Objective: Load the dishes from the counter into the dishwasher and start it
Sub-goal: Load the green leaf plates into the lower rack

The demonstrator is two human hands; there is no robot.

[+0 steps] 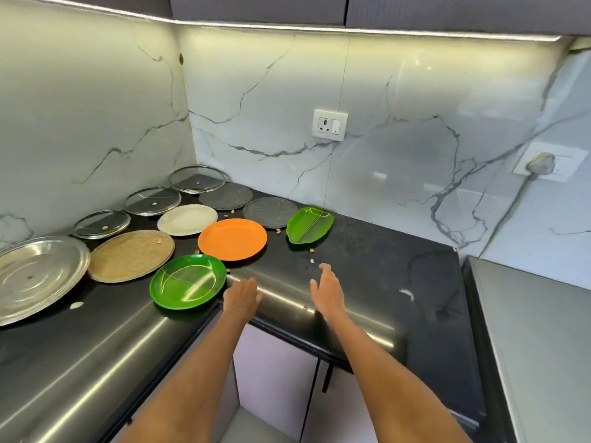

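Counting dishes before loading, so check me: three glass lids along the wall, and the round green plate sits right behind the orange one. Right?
Not quite. The head view does show three glass lids along the wall, but the round green plate sits in front of the orange plate, nearer the counter's edge, close to the left hand.

Tabletop (367, 251), corner section: dishes laid flat.
Three lids (150, 201) in a row along the left wall; steel platter (35, 276) far left; round plates (232, 239) in rows beside them; leaf-shaped dish (309, 228) rightmost; sectioned plate (188, 281) nearest the front edge; wall socket (330, 124) behind.
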